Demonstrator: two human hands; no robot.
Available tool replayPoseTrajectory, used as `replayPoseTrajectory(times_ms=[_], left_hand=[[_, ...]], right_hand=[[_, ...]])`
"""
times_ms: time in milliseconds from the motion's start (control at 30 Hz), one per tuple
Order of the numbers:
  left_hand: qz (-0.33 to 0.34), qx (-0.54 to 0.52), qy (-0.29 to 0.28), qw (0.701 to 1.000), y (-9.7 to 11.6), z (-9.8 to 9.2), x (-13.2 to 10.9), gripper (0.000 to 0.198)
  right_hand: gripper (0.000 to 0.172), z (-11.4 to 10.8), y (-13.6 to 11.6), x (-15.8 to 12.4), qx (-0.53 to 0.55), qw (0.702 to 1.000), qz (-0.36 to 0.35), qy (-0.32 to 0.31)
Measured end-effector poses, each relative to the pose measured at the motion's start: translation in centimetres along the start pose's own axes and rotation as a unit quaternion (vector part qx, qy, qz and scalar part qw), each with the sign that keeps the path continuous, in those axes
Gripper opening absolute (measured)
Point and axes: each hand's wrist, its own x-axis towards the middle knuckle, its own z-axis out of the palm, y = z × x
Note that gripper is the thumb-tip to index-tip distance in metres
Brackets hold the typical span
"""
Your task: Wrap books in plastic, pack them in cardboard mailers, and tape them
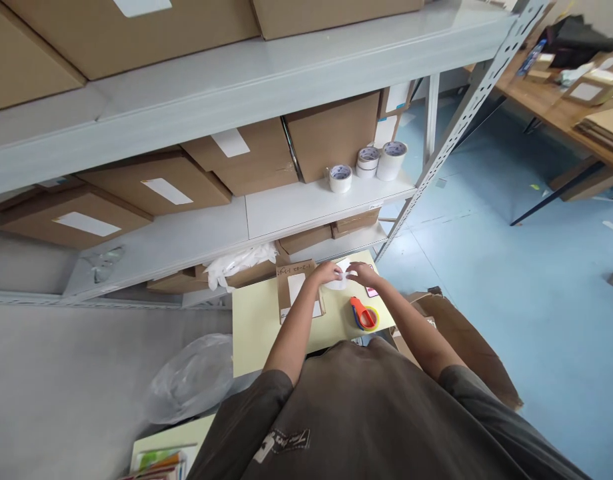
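Note:
Both my hands meet over a small pale yellow table [256,333]. My left hand [325,272] and my right hand [362,272] pinch a small white piece [343,275] between them, which looks like paper or a label. Just left of my hands lies a small cardboard box [292,288] with a white label on top. An orange and yellow tape dispenser [364,315] rests on the table below my right hand. A small pink item [372,291] lies beside it.
A grey metal shelf rack [286,207] holds many cardboard boxes and three white tape rolls [369,167]. A clear plastic bag [196,373] lies at the left. Flattened cardboard [466,353] leans at the right. A wooden desk [561,107] stands far right on the blue floor.

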Motion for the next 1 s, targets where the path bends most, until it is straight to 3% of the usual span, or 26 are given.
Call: replayPoseTrajectory(times_ms=[100, 300, 500, 600, 700, 833, 900, 1000], left_hand=[[-0.007, -0.017, 0.005, 1.000, -0.3, -0.1, -0.5, 0.031], [-0.007, -0.106, 0.027, 0.994, -0.8, 1.0, 0.4, 0.036], [-0.020, -0.172, 0.076, 0.982, -2.8, 0.7, 0.3, 0.030], [-0.034, -0.199, 0.115, 0.973, -2.6, 1.1, 1.2, 0.031], [-0.018, -0.208, 0.174, 0.962, -0.8, 2.9, 2.8, 0.045], [0.015, -0.197, 0.290, 0.936, 0.9, 4.2, 2.9, 0.052], [0.004, -0.231, 0.262, 0.937, 0.6, 3.6, 1.3, 0.043], [0.015, -0.299, 0.158, 0.941, -0.7, 2.3, -2.7, 0.039]], right_hand=[[0.017, -0.5, 0.3, 0.8, 0.040, 0.998, 0.025, -0.031], [0.027, -0.7, 1.6, 0.6, 0.132, 0.991, 0.027, 0.005], [0.033, -3.2, 4.9, -2.1, 0.173, 0.978, 0.094, 0.063], [0.027, -4.6, 5.3, -3.1, 0.203, 0.970, 0.108, 0.076], [0.018, -4.8, 3.6, -3.0, 0.206, 0.974, 0.071, 0.068], [0.030, -4.2, 0.3, -2.4, 0.141, 0.984, 0.030, 0.103], [0.039, -4.0, -1.2, -2.1, 0.109, 0.988, 0.020, 0.106], [0.054, -3.7, -3.8, -1.3, 0.048, 0.997, 0.010, 0.066]])
